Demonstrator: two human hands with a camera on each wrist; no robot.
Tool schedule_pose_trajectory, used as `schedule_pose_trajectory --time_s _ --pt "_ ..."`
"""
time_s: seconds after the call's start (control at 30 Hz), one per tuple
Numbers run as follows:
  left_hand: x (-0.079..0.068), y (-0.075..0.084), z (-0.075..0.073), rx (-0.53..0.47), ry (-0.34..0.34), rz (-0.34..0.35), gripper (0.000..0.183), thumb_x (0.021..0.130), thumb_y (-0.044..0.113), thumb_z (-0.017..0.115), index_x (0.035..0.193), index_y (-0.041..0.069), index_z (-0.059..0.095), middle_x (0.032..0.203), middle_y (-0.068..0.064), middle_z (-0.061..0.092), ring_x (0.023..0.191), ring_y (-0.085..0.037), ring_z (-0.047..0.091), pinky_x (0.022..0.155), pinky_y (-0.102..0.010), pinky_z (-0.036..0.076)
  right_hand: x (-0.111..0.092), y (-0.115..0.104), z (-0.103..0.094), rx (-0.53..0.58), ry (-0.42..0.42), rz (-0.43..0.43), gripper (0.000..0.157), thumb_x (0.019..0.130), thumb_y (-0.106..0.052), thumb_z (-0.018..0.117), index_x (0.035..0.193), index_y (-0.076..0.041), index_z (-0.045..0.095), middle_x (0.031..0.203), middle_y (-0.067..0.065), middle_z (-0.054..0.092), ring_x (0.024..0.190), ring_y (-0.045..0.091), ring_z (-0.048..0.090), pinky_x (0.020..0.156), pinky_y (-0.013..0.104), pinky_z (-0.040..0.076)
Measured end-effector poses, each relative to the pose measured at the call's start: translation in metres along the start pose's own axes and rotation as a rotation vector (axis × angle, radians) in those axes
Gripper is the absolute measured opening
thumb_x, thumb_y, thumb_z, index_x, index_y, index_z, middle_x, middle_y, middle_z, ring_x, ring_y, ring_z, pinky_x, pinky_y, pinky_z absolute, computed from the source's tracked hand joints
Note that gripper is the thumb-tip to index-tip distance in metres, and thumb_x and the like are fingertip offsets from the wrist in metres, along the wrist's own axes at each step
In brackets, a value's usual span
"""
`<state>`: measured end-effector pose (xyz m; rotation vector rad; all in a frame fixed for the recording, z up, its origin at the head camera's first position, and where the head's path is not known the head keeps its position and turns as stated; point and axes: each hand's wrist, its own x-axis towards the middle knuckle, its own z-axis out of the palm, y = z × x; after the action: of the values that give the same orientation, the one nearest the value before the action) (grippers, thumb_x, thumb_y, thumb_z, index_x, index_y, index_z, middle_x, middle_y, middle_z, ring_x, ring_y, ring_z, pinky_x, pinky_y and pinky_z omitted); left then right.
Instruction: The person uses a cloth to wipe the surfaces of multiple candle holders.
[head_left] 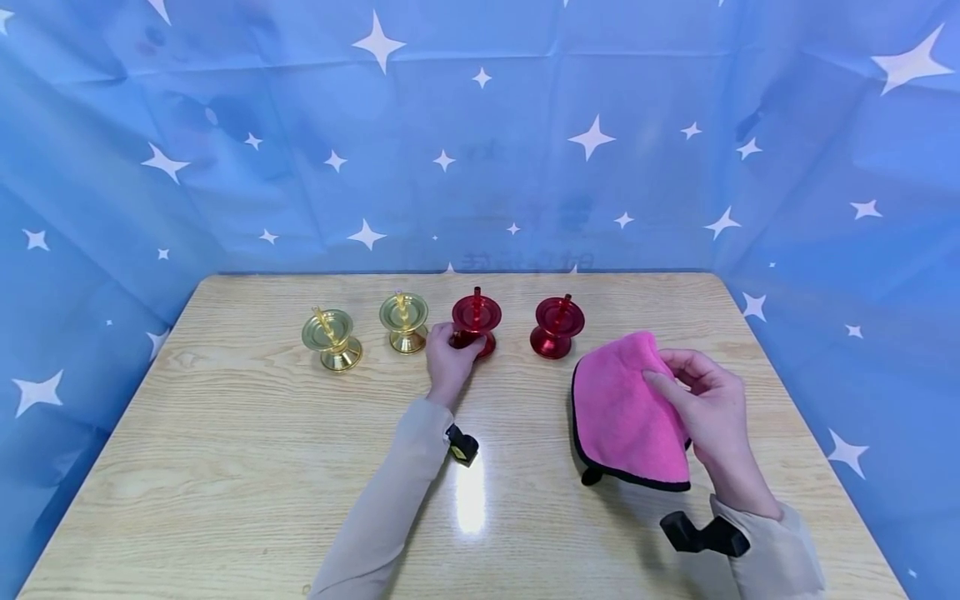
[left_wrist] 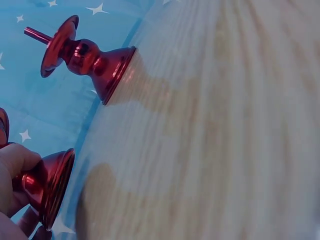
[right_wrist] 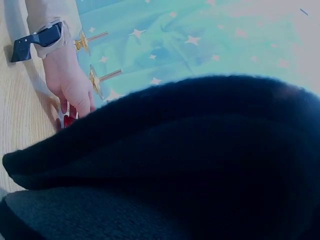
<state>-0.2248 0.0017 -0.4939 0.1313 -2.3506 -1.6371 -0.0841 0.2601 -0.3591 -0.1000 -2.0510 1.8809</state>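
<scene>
My left hand [head_left: 450, 357] grips a shiny red candle holder [head_left: 477, 313] by its waist, below the dish. In the left wrist view, blue backdrop shows between the base [left_wrist: 56, 175] of this holder and the table, so it is slightly raised. A second red candle holder [head_left: 557, 325] stands upright to its right. My right hand [head_left: 708, 404] pinches a pink cloth [head_left: 626, 408] with black edging by its upper right part, and the cloth hangs over the table. Its dark underside [right_wrist: 200, 145] fills much of the right wrist view.
Two gold candle holders, a left one [head_left: 334, 337] and one nearer the middle [head_left: 405, 321], stand upright left of my left hand. The wooden table [head_left: 225, 467] meets a blue star-patterned backdrop [head_left: 480, 167] behind and at the sides.
</scene>
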Motion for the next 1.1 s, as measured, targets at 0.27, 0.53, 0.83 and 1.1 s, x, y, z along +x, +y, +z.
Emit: schedule_pose_trajectory --time_s 0.27,0.53,0.83,1.1 --pt "-0.006 0.007 -0.007 -0.070 -0.025 0.100 0.027 0.068 0.008 0.080 0.091 0.001 0.068 0.093 -0.011 0.063 0.093 -0.024 0.056 0.085 -0.038 0.046 0.001 0.001 0.010 0.097 -0.006 -0.037 0.023 0.080 0.015 0.061 0.090 -0.004 0.068 0.076 -0.003 0.067 0.065 0.005 0.060 0.054 0.014 0.047" --pt "-0.012 0.021 -0.018 -0.058 -0.082 0.208 0.026 0.067 0.008 0.080 0.090 0.001 0.069 0.091 -0.010 0.066 0.094 -0.025 0.058 0.088 -0.039 0.045 0.003 -0.001 0.021 0.107 0.018 -0.030 0.023 0.081 0.015 0.060 0.089 -0.006 0.068 0.074 -0.002 0.067 0.062 0.005 0.059 0.052 0.014 0.045" --pt "-0.017 0.040 -0.032 -0.042 -0.115 0.367 0.025 0.064 0.008 0.082 0.082 0.002 0.068 0.086 -0.009 0.068 0.088 -0.025 0.057 0.080 -0.037 0.044 0.006 -0.003 0.033 0.126 0.024 -0.028 0.021 0.082 0.014 0.060 0.090 -0.004 0.067 0.077 -0.001 0.068 0.064 0.006 0.061 0.053 0.015 0.047" --pt "-0.024 0.055 -0.042 -0.024 -0.136 0.459 0.026 0.063 0.010 0.082 0.081 0.002 0.066 0.082 -0.008 0.066 0.085 -0.024 0.057 0.077 -0.037 0.044 0.010 -0.009 0.044 0.161 0.028 -0.009 0.021 0.084 0.012 0.059 0.089 -0.007 0.065 0.078 -0.002 0.067 0.064 0.006 0.060 0.054 0.015 0.048"
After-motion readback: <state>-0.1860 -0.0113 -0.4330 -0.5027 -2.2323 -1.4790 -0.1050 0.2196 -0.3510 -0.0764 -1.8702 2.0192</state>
